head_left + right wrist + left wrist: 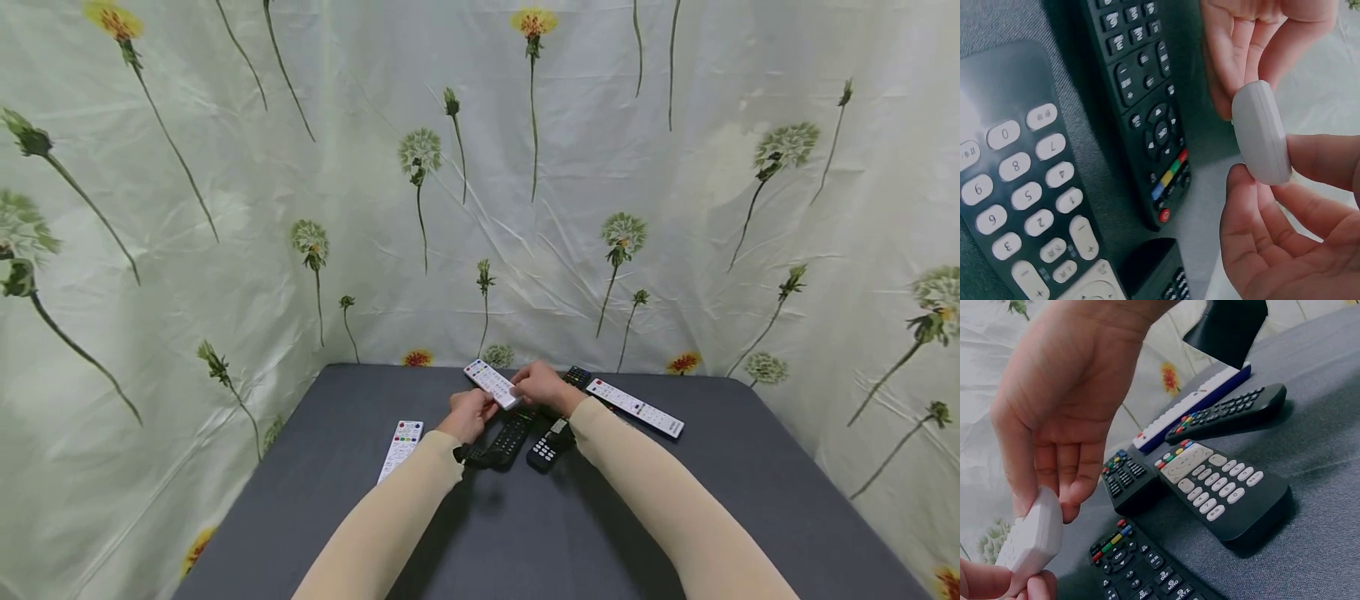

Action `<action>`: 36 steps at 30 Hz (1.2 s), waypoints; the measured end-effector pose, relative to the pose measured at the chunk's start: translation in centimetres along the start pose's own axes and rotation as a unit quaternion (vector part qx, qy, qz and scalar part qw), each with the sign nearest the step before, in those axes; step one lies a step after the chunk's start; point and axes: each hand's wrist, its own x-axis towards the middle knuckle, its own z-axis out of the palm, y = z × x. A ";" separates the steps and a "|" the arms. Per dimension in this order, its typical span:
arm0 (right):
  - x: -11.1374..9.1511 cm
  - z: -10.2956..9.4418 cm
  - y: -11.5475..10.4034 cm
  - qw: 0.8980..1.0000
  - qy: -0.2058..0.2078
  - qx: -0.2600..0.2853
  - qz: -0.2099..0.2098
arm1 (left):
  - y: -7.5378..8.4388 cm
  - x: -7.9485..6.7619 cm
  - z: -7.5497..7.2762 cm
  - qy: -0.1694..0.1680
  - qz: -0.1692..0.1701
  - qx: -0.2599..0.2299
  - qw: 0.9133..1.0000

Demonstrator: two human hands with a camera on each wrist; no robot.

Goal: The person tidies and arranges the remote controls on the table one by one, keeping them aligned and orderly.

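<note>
Both hands hold a white remote control (491, 383) above the table's far part, its button face toward the head camera. My left hand (468, 414) pinches its near side; in the left wrist view only its fingertips (1038, 589) show at the lower left. At the remote's right end my right hand (542, 385) grips with thumb and fingers, plain in the right wrist view (1297, 231). Beneath them lies a black remote (513, 435) with coloured keys. Beside it is a black remote with white buttons (545, 450).
Farther back, another black remote (577, 377) lies partly behind the right hand. A white remote (633, 408) rests at the right, another white one (401, 442) at the left, partly behind the left sleeve. A flower-print curtain (525, 233) surrounds the dark grey table (337, 408).
</note>
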 end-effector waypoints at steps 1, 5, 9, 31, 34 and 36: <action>-0.1 -0.1 -0.1 1.000 -0.002 0.002 -0.001 | 0.0 -0.1 0.0 0.000 0.000 0.003 1.000; -0.4 -0.3 -0.4 1.000 -0.015 0.025 0.005 | 0.2 -0.4 -0.1 -0.003 0.011 0.018 1.000; -0.6 -0.4 -0.5 0.997 -0.034 0.059 0.021 | 0.3 -0.9 -0.3 -0.012 0.031 0.040 0.999; -2.7 0.8 -1.9 0.992 -0.076 0.096 0.000 | 1.9 -2.9 -3.5 -0.080 0.073 0.145 0.983; -2.9 1.2 -2.2 0.990 -0.085 0.108 -0.012 | 2.3 -3.1 -4.1 -0.087 0.082 0.155 0.981; -3.0 1.4 -2.3 0.990 -0.087 0.113 -0.018 | 2.6 -3.2 -4.5 -0.096 0.089 0.160 0.978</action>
